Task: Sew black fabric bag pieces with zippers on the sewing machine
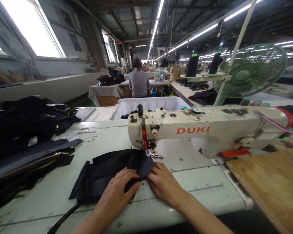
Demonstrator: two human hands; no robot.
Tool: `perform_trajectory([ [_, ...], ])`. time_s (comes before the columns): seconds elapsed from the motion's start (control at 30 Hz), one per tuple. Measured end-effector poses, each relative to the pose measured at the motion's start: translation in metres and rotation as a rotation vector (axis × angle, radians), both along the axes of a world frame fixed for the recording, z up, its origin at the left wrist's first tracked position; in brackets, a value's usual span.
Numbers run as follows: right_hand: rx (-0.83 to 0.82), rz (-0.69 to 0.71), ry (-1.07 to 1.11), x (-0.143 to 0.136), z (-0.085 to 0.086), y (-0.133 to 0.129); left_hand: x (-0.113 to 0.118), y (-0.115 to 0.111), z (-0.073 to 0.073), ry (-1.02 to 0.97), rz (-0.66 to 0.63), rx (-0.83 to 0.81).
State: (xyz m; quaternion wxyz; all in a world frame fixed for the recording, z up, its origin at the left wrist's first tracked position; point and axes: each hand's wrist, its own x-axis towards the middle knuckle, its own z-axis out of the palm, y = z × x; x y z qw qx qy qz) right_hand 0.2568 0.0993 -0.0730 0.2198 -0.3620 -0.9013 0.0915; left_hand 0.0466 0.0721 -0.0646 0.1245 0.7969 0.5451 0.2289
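A black fabric piece (pixel 104 174) lies on the pale green sewing table, its far right corner under the presser foot of a white sewing machine (pixel 171 125) lettered DUKI. My left hand (pixel 123 183) rests on the near edge of the fabric, thumb and fingers closed around a fold of it. Close to the needle, my right hand (pixel 162 182) grips the fabric's right end with bent fingers; the fingertips are partly hidden. Something small and gold-coloured, perhaps a zipper part, shows beneath my left thumb. A dark strap or cord (pixel 63 219) runs from under the fabric toward the table's front edge.
Piles of black fabric pieces (pixel 21 120), some with gold zippers, lie at the left. Behind the machine stands a white bin (pixel 151 102). A green fan (pixel 249 73) and thread cones (pixel 191 66) are at the right, above a wooden board (pixel 271 182). A person (pixel 139 83) sits farther back.
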Motion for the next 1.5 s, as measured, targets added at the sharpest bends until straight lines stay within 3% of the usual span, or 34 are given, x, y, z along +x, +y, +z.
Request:
perform_trajectory([
  [0.13, 0.054, 0.082, -0.040, 0.000, 0.003, 0.011, -0.002, -0.004, 0.003, 0.053, -0.077, -0.004],
  [0.3, 0.155, 0.124, -0.097, -0.005, -0.005, 0.018, -0.006, -0.008, 0.007, 0.088, -0.097, 0.033],
  [0.57, 0.250, 0.223, -0.151, 0.008, -0.005, 0.019, -0.010, -0.014, -0.002, 0.182, -0.200, 0.420],
  [0.7, 0.249, 0.149, -0.104, 0.003, -0.002, 0.021, -0.011, -0.009, 0.002, 0.142, -0.189, 0.419],
  [0.87, 0.313, 0.095, -0.106, -0.014, -0.003, 0.022, -0.015, 0.001, 0.010, 0.166, -0.266, 0.435],
  [1.07, 0.431, 0.281, -0.196, -0.016, -0.005, 0.016, -0.016, -0.001, 0.006, 0.406, -0.376, 0.316],
  [1.27, 0.339, 0.263, -0.235, 0.003, 0.005, 0.002, -0.010, -0.008, -0.002, 0.221, -0.282, 0.121],
  [1.37, 0.221, 0.212, -0.232, 0.010, 0.006, -0.005, -0.008, -0.010, -0.010, 0.206, -0.206, 0.127],
  [1.5, 0.111, 0.196, -0.221, 0.013, 0.003, -0.012, -0.007, -0.012, -0.017, 0.181, -0.234, 0.208],
])
